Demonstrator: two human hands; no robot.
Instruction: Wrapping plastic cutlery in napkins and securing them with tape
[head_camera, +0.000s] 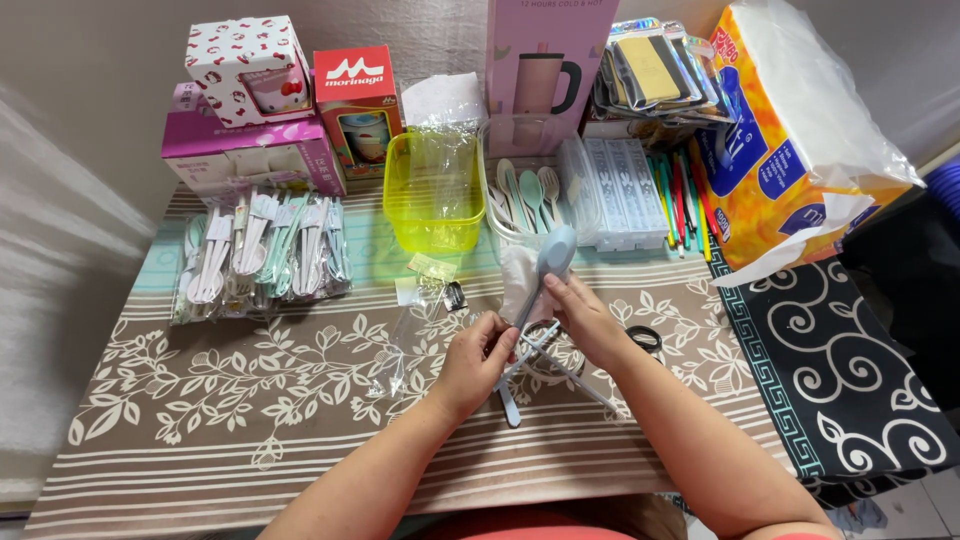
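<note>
My left hand (472, 362) and my right hand (583, 318) meet over the middle of the patterned tablecloth (230, 400). Together they hold a bundle of pale blue plastic cutlery: a spoon (553, 256) points up and away, and thin chopstick-like pieces (575, 378) cross below my fingers. A handle end (510, 410) sticks out under my left hand. A clear plastic sleeve (405, 345) lies on the cloth just left of my left hand. Two black hair ties (645, 338) lie right of my right wrist.
Bagged cutlery sets (262, 250) lie at the left. A yellow-green plastic tub (434, 190) stands behind the hands, with loose spoons (525, 195) and a clear case (622, 190) beside it. Boxes (250, 110), a tall pink box (548, 70) and a tissue pack (800, 130) line the back.
</note>
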